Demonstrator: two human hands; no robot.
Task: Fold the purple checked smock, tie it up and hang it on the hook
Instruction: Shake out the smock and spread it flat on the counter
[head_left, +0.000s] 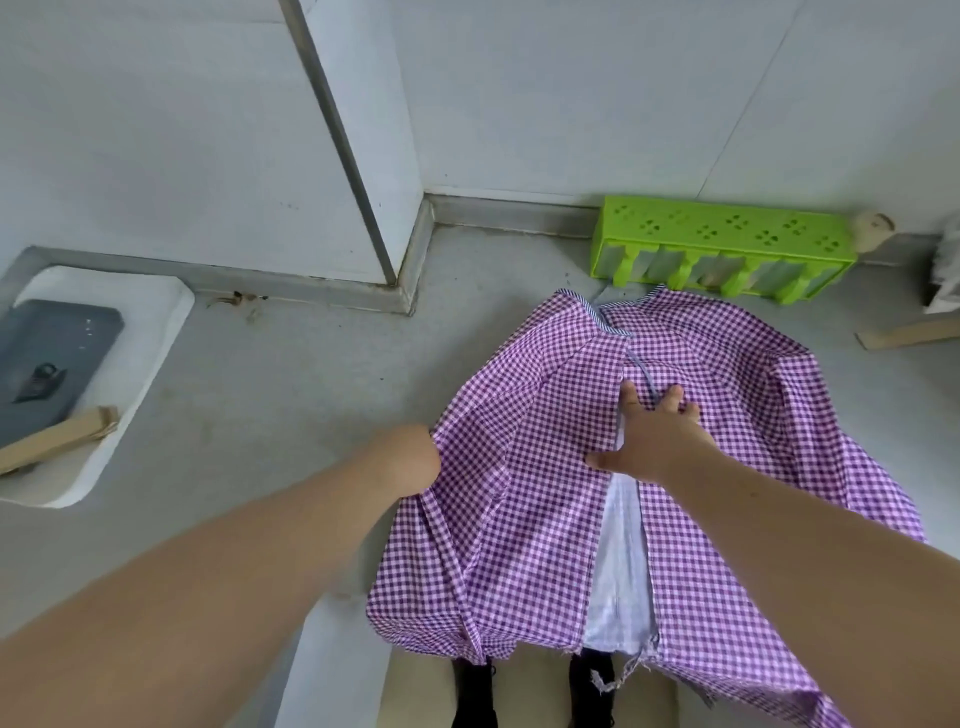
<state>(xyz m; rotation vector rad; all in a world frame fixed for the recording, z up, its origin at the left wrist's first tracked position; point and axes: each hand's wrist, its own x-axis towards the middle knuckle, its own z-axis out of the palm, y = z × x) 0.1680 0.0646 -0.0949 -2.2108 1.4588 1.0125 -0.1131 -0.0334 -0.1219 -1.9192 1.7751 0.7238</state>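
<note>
Head view, smock (545, 519) lengthwise, collar pointing away

Utility rm, grey counter (291, 364), green rack (727, 244)

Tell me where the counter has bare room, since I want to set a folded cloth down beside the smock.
Bare grey counter lies between the white tray on the left and the smock, under the left hand. The right is crowded: the smock spreads beneath the right hand, with the green rack behind and a wooden strip beside it.
</note>
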